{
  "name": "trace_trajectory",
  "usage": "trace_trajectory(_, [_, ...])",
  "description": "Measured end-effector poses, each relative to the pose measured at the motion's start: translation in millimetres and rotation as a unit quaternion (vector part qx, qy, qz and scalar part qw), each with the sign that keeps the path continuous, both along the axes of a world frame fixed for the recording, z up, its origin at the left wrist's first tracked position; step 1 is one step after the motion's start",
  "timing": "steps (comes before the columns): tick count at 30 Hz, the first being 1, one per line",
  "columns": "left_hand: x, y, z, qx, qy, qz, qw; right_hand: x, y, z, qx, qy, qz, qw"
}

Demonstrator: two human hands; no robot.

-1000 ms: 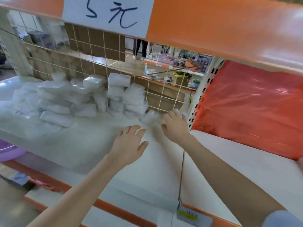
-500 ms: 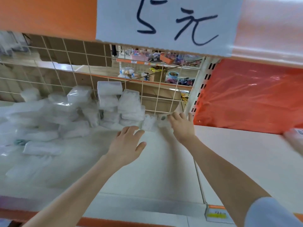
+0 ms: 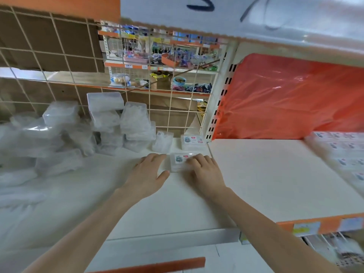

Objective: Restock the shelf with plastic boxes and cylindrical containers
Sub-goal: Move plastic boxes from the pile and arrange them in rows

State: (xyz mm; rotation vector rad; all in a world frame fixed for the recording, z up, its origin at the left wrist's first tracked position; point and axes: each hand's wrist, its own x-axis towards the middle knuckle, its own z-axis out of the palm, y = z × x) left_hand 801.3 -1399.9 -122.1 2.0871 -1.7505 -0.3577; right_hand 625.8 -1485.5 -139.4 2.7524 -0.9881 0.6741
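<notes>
I have the small clear plastic box with a printed sticker on its lid (image 3: 180,162) lying flat on the white shelf board (image 3: 266,174), well back from the near edge and just left of the seam between two boards. My left hand (image 3: 149,171) meets the box's left end with its fingers (image 3: 155,157) straight and together and the thumb spread wide. My right hand (image 3: 205,173) covers the right end, its fingers (image 3: 197,160) lightly bent over the lid. I cannot tell whether its thumb pinches underneath.

Just beyond sits a matching stickered clear box (image 3: 192,142), close to the white wire grid back panel (image 3: 173,107). To its left a plain clear box (image 3: 163,141) stands on edge, then a loose heap of clear lidded boxes (image 3: 110,119). Far right hangs an orange plastic sheet (image 3: 291,99).

To do this step well, I judge I should slide the box straight back with even pressure from both sides until it sits square against its twin, sticker up. I should stay clear of the box on edge, which looks easy to tip.
</notes>
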Motion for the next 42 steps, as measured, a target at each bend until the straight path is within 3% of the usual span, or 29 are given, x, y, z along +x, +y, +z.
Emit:
trace_trajectory(6, [-5.4, 0.0, -5.6, 0.031, 0.021, -0.022, 0.999, -6.2, 24.7, -1.6, 0.032, -0.003, 0.056, 0.998])
trace_trajectory(14, [-3.6, 5.3, -7.8, 0.046, -0.024, -0.039, 0.998, -5.5, 31.9, 6.0, 0.126, -0.022, 0.109, 0.986])
trace_trajectory(16, [2.5, 9.6, -7.0, 0.041, -0.018, -0.016, 0.999, -6.6, 18.6, 8.6, 0.144, -0.035, 0.083, 0.986])
trace_trajectory(22, [16.5, 19.6, -5.0, 0.033, -0.008, 0.032, 0.999, 3.8, -38.1, 10.3, 0.157, 0.054, -0.091, 0.982])
trace_trajectory(28, [16.8, 24.3, -4.8, 0.030, -0.006, 0.047, 0.998, 23.5, -67.5, 13.6, 0.189, 0.130, -0.092, 0.969])
trace_trajectory(36, [15.2, 25.7, -2.0, 0.041, -0.008, 0.048, 0.998, 29.9, -77.6, 15.7, 0.178, 0.115, -0.084, 0.974])
trace_trajectory(42, [15.9, 24.4, 1.0, 0.054, -0.014, 0.046, 0.997, 41.5, -85.6, 25.4, 0.211, 0.185, -0.117, 0.953])
